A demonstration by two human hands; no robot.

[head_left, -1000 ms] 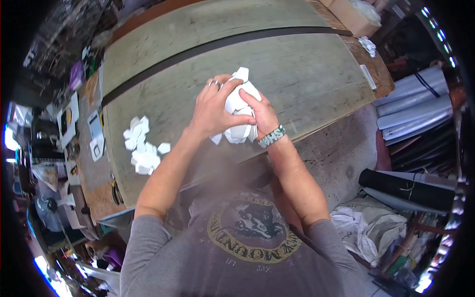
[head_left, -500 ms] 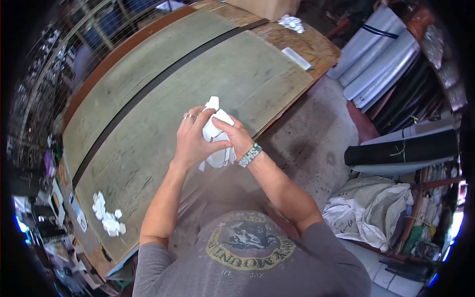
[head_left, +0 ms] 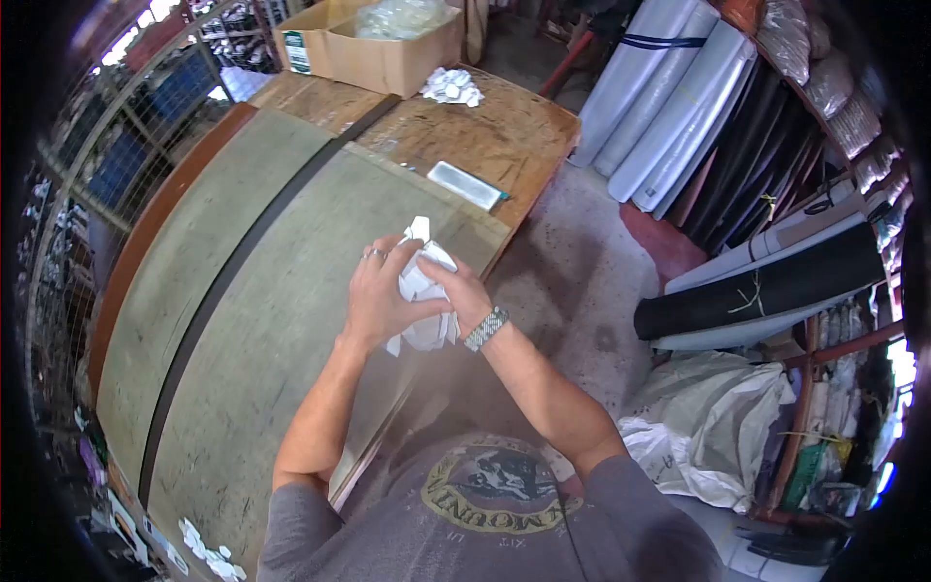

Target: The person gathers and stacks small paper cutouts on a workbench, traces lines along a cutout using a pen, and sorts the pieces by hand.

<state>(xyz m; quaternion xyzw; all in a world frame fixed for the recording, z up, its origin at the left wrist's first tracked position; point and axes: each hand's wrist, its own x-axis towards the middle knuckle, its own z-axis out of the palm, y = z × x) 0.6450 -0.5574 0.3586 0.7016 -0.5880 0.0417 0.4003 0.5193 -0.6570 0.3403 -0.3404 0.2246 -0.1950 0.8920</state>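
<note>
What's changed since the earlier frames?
The view has swung right. The left hand and right hand have carried the handful of white pieces toward the table end with the cardboard box. Both hands hold it as before; nothing was let go. The loose white pieces at lower left and the pile beside the box look undisturbed.

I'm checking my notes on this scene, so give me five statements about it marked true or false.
1. The left hand and right hand hold white pieces. True.
2. The wristband is worn on the person's left. False: the wristband is on the right.
3. A ring shows on the left hand. True.
4. The cardboard box is sealed shut. False: the cardboard box is open, with clear plastic inside.
5. A heap of white pieces lies beside the cardboard box. True.
</note>
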